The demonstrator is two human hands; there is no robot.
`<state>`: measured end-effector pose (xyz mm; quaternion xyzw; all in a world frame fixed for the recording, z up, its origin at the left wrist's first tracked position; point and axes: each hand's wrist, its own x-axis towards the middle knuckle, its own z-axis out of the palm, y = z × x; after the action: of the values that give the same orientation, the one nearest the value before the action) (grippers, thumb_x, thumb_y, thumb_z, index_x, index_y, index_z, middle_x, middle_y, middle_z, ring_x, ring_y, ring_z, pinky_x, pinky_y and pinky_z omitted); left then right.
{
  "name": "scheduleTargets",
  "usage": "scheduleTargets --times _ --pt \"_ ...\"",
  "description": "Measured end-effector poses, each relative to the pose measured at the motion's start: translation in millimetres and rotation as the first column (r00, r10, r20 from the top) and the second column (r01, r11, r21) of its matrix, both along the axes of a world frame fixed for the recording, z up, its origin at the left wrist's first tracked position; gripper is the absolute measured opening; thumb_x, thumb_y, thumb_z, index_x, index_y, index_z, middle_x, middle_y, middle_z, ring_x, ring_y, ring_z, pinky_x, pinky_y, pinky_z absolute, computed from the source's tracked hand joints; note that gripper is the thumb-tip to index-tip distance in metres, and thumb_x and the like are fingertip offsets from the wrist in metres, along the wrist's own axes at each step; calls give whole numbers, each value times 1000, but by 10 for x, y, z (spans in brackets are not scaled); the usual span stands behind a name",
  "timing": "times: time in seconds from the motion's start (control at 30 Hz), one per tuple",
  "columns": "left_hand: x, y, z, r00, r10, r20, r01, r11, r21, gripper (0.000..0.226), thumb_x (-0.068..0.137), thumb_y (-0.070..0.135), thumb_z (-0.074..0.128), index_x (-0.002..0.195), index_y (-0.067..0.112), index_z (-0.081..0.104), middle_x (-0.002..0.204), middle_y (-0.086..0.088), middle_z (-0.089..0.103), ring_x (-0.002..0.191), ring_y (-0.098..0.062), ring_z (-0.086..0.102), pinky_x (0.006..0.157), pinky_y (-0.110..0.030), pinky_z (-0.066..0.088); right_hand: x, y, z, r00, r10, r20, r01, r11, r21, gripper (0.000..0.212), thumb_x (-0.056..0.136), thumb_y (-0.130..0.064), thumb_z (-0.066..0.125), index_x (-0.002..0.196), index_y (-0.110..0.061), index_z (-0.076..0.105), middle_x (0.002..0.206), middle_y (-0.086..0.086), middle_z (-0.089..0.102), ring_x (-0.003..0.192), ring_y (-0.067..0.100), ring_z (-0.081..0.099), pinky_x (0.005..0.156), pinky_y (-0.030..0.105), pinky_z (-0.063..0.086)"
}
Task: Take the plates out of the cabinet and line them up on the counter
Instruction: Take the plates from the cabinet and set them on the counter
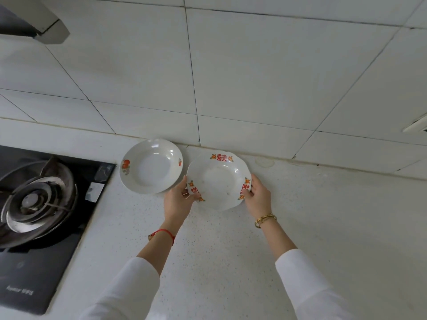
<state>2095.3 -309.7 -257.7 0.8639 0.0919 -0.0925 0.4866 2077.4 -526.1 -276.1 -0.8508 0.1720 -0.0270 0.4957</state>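
The speckled counter (323, 227) lies bare right of the red-marked plate (219, 181) up to the tiled wall (254, 88), while leftward passage is blocked by the fruit-printed plate (151, 166) and, beyond it, the gas stove (37, 204).

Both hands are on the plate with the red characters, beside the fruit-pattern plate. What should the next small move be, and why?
Probably shift the red-character plate slightly right and set it flat. The left hand and right hand grip its opposite rims, and its left edge seems to overlap the fruit-pattern plate resting by the stove. The counter to the right is bare.
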Motion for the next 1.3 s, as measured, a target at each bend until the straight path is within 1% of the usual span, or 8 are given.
scheduleTargets --times 0.1,0.2,0.47,0.57,0.67,0.87,1.1,1.3 --pt "15 -2 -12 1000 -17 -10 17 1000 11 65 77 13 78 137 18 52 113 4 70 100 -16 67 95 -42 53 -5 1 -17 1000 -4 -8 4 1000 -11 43 88 1 55 130 -12 53 100 -2 67 86 6 61 67 1 46" --pt "55 -1 -20 999 3 -47 -1 999 43 72 79 11 76 143 14 43 121 -3 68 108 -21 66 99 -42 50 9 10 -16 1000 -11 -19 11 1000 -9 45 89 1 54 132 -13 51 96 -7 64 84 5 61 66 0 46" --pt "95 43 -14 996 -54 -70 63 989 134 73 83 19 73 147 17 38 126 -4 65 113 -22 64 99 -46 50 43 36 77 996 -11 -86 10 1000 -10 47 89 -3 56 135 -12 48 113 5 67 92 9 60 85 22 52" --pt "50 70 71 991 -123 -60 132 973 190 73 85 24 70 148 16 35 129 -4 62 115 -23 62 99 -47 50 26 13 212 987 17 -157 -22 999 -27 49 90 -13 58 138 -10 44 126 8 61 112 19 60 98 33 49" --pt "-38 128 198 986 -166 -7 162 950 268 64 88 30 66 146 18 40 129 -1 63 111 -18 64 94 -41 53 -33 16 376 977 11 -212 -31 995 -91 60 92 -22 57 145 -5 32 146 12 44 136 28 39 112 39 33" --pt "-297 347 552 969 -222 106 166 910 380 52 91 32 61 140 21 48 133 -5 60 119 -25 58 97 -43 50 -391 105 808 991 33 -133 -62 973 -223 44 93 -18 55 133 -3 46 135 13 53 129 27 44 97 19 28" --pt "-763 627 945 908 -339 247 203 870 449 45 91 28 61 135 19 54 130 -5 61 118 -26 58 93 -41 51 -1044 202 1061 1000 19 -19 -24 938 -345 48 94 -23 52 138 -8 42 139 11 48 136 25 34 111 31 28" --pt "-1240 820 1110 841 -408 355 229 864 448 42 89 23 65 129 16 60 126 -5 65 117 -25 58 98 -44 50 -1736 364 1247 999 -13 37 26 927 -374 47 94 -23 53 138 -8 43 139 10 48 138 26 31 113 35 30"
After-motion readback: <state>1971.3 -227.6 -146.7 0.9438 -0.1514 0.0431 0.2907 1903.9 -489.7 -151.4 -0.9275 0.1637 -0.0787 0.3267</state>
